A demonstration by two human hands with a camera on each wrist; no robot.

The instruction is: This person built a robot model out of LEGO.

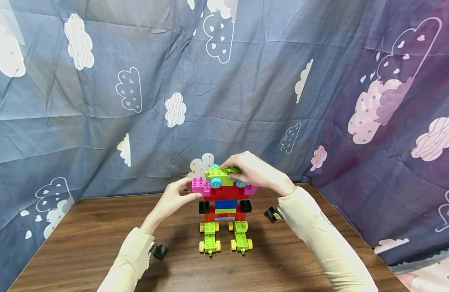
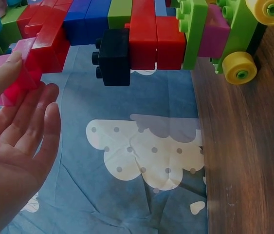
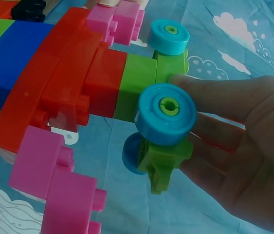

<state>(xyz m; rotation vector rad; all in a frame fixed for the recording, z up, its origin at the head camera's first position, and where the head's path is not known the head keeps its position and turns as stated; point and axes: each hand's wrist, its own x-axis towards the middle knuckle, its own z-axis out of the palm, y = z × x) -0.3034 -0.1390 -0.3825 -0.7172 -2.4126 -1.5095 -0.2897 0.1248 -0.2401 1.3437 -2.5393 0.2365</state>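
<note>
A figure of toy building blocks stands upright on the table, with a red and blue body [image 1: 225,204]. My left hand [image 1: 176,198] pinches the pink bricks [image 1: 198,185] at its left shoulder; in the left wrist view the thumb lies on the front and the fingers behind. At the top, my right hand [image 1: 259,172] grips a green wheeled block base [image 3: 168,153] with blue wheels [image 3: 166,113]. Some of its fingers are hidden behind the base. More pink bricks [image 3: 68,200] form the other shoulder. Black bricks [image 2: 115,57] jut from the sides, and green bases with yellow wheels [image 2: 240,68] form the feet.
The brown wooden table [image 1: 111,219] carries the figure. A blue cloth with white clouds [image 1: 151,134] hangs close behind it and along the right side. Small black devices [image 1: 159,251] are at both wrists.
</note>
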